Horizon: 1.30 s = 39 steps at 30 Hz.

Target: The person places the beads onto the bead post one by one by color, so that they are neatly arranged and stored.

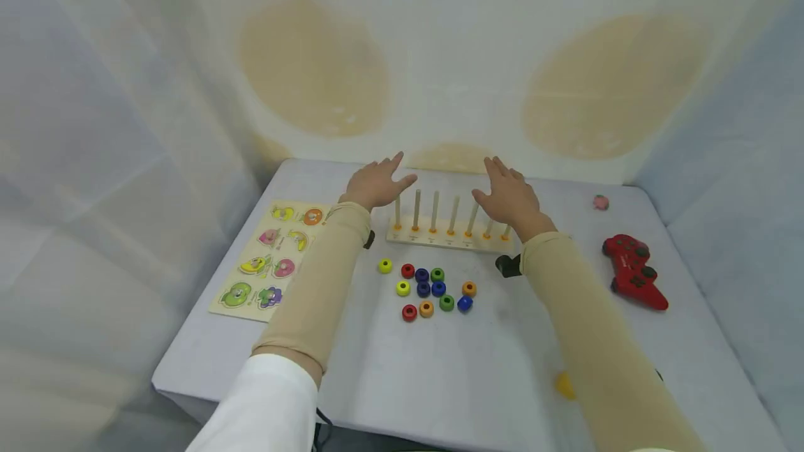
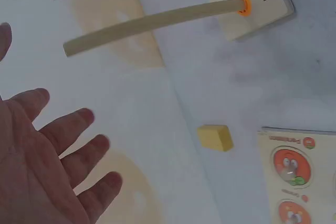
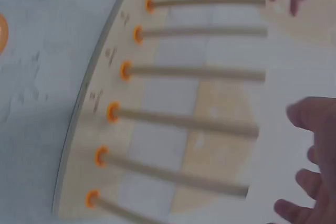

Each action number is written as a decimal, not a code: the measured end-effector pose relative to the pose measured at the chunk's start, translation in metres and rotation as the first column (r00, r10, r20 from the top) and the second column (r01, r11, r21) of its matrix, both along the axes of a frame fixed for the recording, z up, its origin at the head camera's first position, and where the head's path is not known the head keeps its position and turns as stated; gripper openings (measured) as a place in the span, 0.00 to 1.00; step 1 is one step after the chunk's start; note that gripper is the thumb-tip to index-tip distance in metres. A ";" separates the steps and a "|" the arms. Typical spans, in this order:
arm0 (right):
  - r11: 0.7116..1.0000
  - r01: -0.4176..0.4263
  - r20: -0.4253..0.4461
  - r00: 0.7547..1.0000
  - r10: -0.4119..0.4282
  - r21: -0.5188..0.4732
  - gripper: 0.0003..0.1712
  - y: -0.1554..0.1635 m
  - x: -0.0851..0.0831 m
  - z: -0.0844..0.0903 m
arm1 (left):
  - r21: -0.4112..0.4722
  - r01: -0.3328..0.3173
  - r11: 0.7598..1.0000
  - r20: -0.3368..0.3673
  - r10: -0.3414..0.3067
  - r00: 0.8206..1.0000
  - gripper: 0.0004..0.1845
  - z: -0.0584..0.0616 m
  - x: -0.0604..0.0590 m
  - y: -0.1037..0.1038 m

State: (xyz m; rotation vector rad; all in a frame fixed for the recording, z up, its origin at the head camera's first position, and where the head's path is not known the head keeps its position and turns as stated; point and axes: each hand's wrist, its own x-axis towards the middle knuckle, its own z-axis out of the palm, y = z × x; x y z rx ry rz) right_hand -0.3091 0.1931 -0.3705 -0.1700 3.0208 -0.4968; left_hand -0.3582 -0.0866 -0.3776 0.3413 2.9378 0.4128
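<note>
Both sleeved forearms [image 1: 314, 284] reach out; flat hands [image 1: 377, 183] seemingly hover over pegboard [image 1: 449, 237].

The peg board [image 1: 449, 241] looks like pale wood, smooth and matt, and its pegs [image 3: 194, 72] are plain wood sticks with orange painted collars. The rings [image 1: 433, 290] look like painted wood with a soft shine. The puzzle board [image 1: 270, 260] is light wood with bright printed pictures. The game controller [image 1: 634, 270] is shiny red plastic. The table [image 1: 490, 368] is covered in smooth, matt, pale cloth. Both sleeves [image 1: 314, 298] are soft tan cloth. The small yellow block [image 2: 215, 137] looks matt.
</note>
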 end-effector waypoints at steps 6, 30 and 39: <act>0.971 -0.214 -0.446 0.883 0.144 -0.111 0.25 -0.045 0.024 -0.015 | 0.184 -0.111 0.977 0.173 0.079 0.982 0.32 -0.036 0.013 -0.041; 0.977 -0.200 -0.116 0.975 0.191 -0.079 0.19 -0.147 0.104 -0.152 | 0.259 -0.044 0.965 0.106 0.017 0.994 0.37 -0.150 0.050 -0.031; 0.937 -0.112 -0.259 0.966 0.024 -0.331 0.20 -0.137 0.076 -0.096 | 0.277 -0.094 0.956 0.141 0.057 0.988 0.35 -0.155 0.061 -0.030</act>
